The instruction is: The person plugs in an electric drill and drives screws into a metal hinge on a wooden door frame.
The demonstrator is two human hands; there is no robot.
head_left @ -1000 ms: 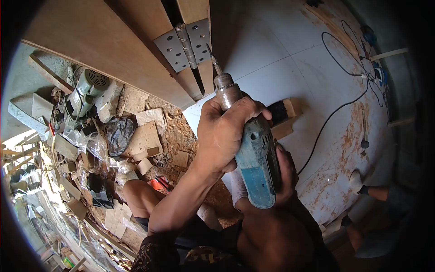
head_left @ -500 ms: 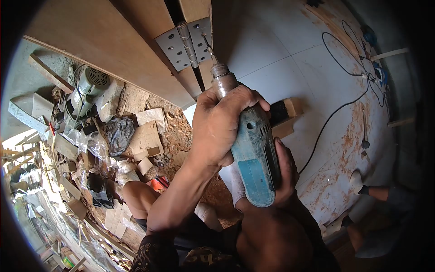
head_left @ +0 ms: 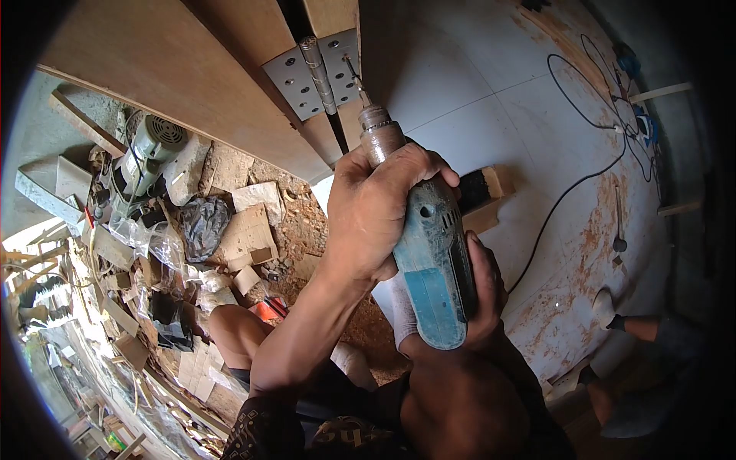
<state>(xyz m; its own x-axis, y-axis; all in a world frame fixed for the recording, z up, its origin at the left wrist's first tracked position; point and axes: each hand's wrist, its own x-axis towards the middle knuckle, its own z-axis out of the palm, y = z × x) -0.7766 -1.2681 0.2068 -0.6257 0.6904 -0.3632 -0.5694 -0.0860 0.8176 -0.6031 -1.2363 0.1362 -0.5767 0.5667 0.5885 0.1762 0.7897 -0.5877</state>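
Note:
My left hand (head_left: 372,211) is wrapped round the front body of a teal power drill (head_left: 433,291), just behind its metal chuck. My right hand (head_left: 484,287) grips the drill's far side lower down, and its fingers are partly hidden. From the chuck a thin bit (head_left: 355,77) reaches up to the right leaf of a steel hinge (head_left: 317,74), its tip at an upper screw hole. The hinge joins a wooden door (head_left: 176,84) and a wooden frame piece (head_left: 332,15). Several screws sit in the left leaf.
A small open box (head_left: 491,195) rests on the tiled floor (head_left: 437,123). A black cable (head_left: 548,211) curves across the tiles at right. Another person's foot (head_left: 603,307) shows at lower right. At left are a motor (head_left: 157,138), cardboard (head_left: 247,234), plastic bags and wood scraps.
The drill and both hands have shifted slightly left and up since the earliest frame. The bit tip has moved from the hinge's right edge onto the right leaf.

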